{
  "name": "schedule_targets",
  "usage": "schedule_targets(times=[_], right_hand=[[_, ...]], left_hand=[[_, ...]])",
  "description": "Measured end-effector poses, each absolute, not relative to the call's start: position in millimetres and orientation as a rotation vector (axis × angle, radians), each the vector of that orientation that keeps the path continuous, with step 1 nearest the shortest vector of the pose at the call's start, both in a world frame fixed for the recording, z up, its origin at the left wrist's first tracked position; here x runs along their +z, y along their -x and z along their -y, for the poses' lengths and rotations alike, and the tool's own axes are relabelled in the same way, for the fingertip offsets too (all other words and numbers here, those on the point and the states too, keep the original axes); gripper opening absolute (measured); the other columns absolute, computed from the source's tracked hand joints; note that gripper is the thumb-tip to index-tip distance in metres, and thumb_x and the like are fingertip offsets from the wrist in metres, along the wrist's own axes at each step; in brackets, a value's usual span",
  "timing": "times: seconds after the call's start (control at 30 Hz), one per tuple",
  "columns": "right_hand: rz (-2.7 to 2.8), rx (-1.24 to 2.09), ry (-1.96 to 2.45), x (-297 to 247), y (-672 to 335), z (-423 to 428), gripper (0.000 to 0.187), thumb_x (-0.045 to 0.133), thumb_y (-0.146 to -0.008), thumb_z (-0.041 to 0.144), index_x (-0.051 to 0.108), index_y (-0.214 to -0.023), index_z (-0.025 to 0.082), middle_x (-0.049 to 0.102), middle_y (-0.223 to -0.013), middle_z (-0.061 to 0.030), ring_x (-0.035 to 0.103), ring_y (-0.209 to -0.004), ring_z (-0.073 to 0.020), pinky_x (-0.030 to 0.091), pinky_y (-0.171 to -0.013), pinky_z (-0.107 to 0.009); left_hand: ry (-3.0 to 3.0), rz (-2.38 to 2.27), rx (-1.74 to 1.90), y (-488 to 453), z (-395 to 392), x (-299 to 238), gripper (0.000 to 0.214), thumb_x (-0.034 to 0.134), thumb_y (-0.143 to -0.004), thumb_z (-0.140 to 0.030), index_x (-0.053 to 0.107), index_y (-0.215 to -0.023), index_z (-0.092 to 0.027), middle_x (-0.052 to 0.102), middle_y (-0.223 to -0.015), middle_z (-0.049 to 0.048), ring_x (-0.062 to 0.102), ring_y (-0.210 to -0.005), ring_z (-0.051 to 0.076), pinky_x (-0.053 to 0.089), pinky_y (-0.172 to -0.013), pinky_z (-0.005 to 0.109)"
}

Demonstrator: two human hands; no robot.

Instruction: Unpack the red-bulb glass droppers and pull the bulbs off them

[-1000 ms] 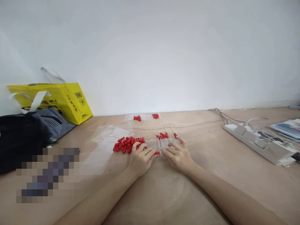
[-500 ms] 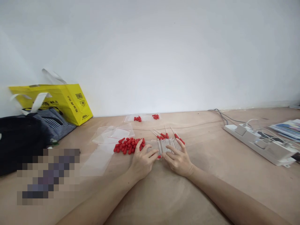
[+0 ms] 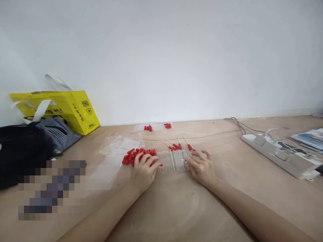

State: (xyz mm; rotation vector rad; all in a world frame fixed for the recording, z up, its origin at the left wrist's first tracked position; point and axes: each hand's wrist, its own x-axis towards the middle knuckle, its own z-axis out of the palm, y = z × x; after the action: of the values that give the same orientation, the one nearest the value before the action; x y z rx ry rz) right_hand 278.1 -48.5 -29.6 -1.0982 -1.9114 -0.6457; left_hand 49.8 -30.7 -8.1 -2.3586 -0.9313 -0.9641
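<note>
A row of clear glass tubes (image 3: 173, 160) lies side by side on the tan table (image 3: 176, 208). A heap of small red rubber caps (image 3: 136, 155) lies just left of the row. My left hand (image 3: 143, 169) rests on the near edge of the heap, fingers spread over the caps. My right hand (image 3: 202, 166) sits at the right end of the tube row, fingers curled and apart, touching the tubes. Behind the row lie a few finished droppers with red caps (image 3: 176, 145).
Clear plastic bags (image 3: 121, 144) lie left of the heap; another bag with red caps (image 3: 156, 126) sits by the wall. A yellow bag (image 3: 68, 107), a striped bag (image 3: 54, 132) and a black bag (image 3: 20, 151) stand at left. A white power strip (image 3: 277, 153) with cables and papers (image 3: 310, 136) lie at right.
Both hands moved apart from the middle of the tube row: the left slid onto the red caps, the right to the row's right end. The row's middle is now uncovered.
</note>
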Motion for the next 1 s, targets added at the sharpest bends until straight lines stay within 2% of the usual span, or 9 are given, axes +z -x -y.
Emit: schedule_targets(times=[0.1,0.17,0.3,0.4,0.53,0.67,0.8,1.0], right_hand=[[1.859,-0.427,1.147,-30,-279,43,0.018,0.044,-0.084,0.024,0.061,-0.082,0.021,0.058,-0.071,-0.0033,0.052,-0.069,-0.0139,0.038,-0.068,-0.028],[1.844,-0.241,1.119,-28,-276,37,0.021,0.040,-0.085,0.024,0.060,-0.084,0.019,0.056,-0.070,-0.0040,0.052,-0.065,-0.0135,0.040,-0.061,-0.025],[1.793,0.067,1.234,-16,-265,22,0.017,0.038,-0.083,0.022,0.054,-0.087,0.017,0.058,-0.070,-0.0032,0.055,-0.062,-0.0136,0.041,-0.056,-0.023],[1.799,0.184,1.487,-3,-251,7,0.019,0.043,-0.080,0.021,0.049,-0.097,0.015,0.060,-0.066,-0.0011,0.056,-0.057,-0.0125,0.040,-0.052,-0.021],[1.836,0.173,1.621,6,-225,-10,0.019,0.047,-0.075,0.016,0.052,-0.094,0.015,0.062,-0.065,-0.0021,0.058,-0.060,-0.0131,0.039,-0.052,-0.021],[1.884,0.106,1.743,4,-202,-14,0.018,0.048,-0.072,0.014,0.056,-0.087,0.017,0.064,-0.073,-0.0078,0.060,-0.070,-0.0192,0.040,-0.055,-0.025],[1.936,0.029,1.836,1,-192,-10,0.017,0.047,-0.072,0.014,0.057,-0.085,0.015,0.064,-0.074,-0.0119,0.061,-0.071,-0.0237,0.041,-0.056,-0.030],[1.983,-0.014,1.864,2,-192,-4,0.017,0.045,-0.074,0.015,0.058,-0.085,0.015,0.064,-0.085,-0.0133,0.061,-0.076,-0.0236,0.042,-0.060,-0.031]], left_hand=[[2.422,0.950,-1.042,-51,30,-11,0.017,0.046,-0.083,-0.028,0.061,-0.079,-0.021,0.056,-0.074,0.0030,0.049,-0.070,0.015,0.041,-0.066,0.031],[2.475,0.965,-1.130,-53,27,-13,0.019,0.042,-0.085,-0.026,0.060,-0.089,-0.020,0.051,-0.073,0.0029,0.049,-0.069,0.013,0.043,-0.062,0.026],[2.446,1.085,-1.271,-44,16,-9,0.021,0.038,-0.086,-0.020,0.054,-0.100,-0.020,0.051,-0.084,0.0043,0.052,-0.079,0.015,0.045,-0.073,0.027],[2.322,1.299,-1.341,-23,3,-2,0.020,0.040,-0.083,-0.021,0.052,-0.098,-0.019,0.054,-0.088,0.0053,0.054,-0.083,0.017,0.046,-0.074,0.031],[2.072,1.683,-1.473,11,-15,2,0.021,0.046,-0.076,-0.029,0.054,-0.090,-0.016,0.058,-0.082,0.0046,0.056,-0.070,0.016,0.047,-0.064,0.027],[1.920,2.055,-1.450,34,-29,-4,0.024,0.047,-0.071,-0.037,0.056,-0.084,-0.018,0.062,-0.079,0.0026,0.057,-0.068,0.015,0.045,-0.060,0.025],[1.910,2.137,-1.358,42,-36,-8,0.024,0.049,-0.069,-0.039,0.060,-0.078,-0.019,0.065,-0.075,0.0023,0.058,-0.068,0.017,0.044,-0.061,0.026],[1.955,2.148,-1.205,37,-37,-6,0.022,0.050,-0.069,-0.039,0.063,-0.075,-0.023,0.066,-0.075,0.0009,0.058,-0.074,0.019,0.041,-0.065,0.029]])
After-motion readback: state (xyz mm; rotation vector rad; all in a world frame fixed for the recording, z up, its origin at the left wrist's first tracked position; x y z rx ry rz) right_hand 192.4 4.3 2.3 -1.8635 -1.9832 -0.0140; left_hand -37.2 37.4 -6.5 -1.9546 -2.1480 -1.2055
